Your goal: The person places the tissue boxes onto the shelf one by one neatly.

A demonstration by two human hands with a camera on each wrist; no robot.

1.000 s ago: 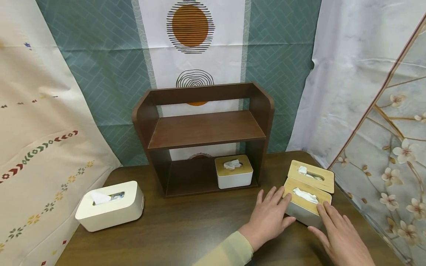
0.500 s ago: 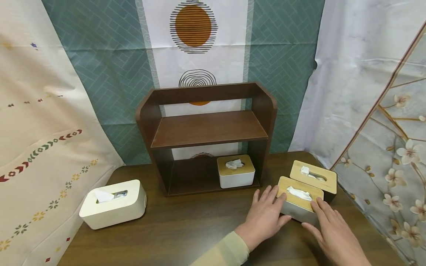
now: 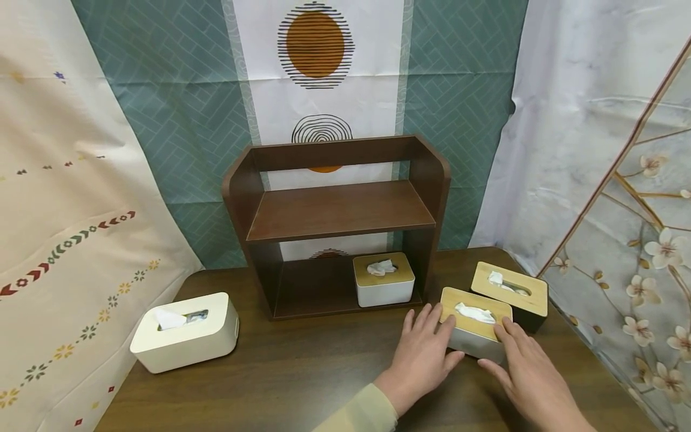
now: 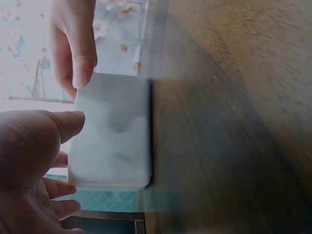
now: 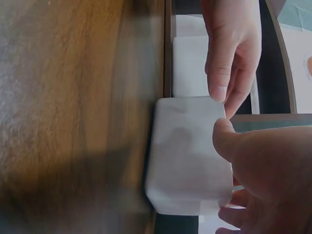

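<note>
A white tissue box (image 3: 476, 324) with a light wooden lid and a tissue poking from its slot sits at the right of the brown table, between the two hands. The left hand (image 3: 423, 354) has its fingertips at the box's left end, fingers extended. At the right end, the right hand (image 3: 526, 369) rests straight fingers along the lid's edge. Both thumbs (image 4: 73, 122) point inward along the box's near side. In the right wrist view the plain white front of the tissue box (image 5: 187, 151) shows, with both hands at its upper edge.
A dark tissue box (image 3: 513, 294) with a wooden lid stands just behind, overlapped by the white one. The brown two-tier shelf (image 3: 340, 210) holds a white, wooden-lidded tissue box (image 3: 383, 282) on its lower level. A cream tissue box (image 3: 186, 333) stands far left. Curtains (image 3: 459, 120) enclose the table.
The white tissue box between the hands has slid left, away from in front of the dark box, both hands moving along with it. The head view has shifted slightly.
</note>
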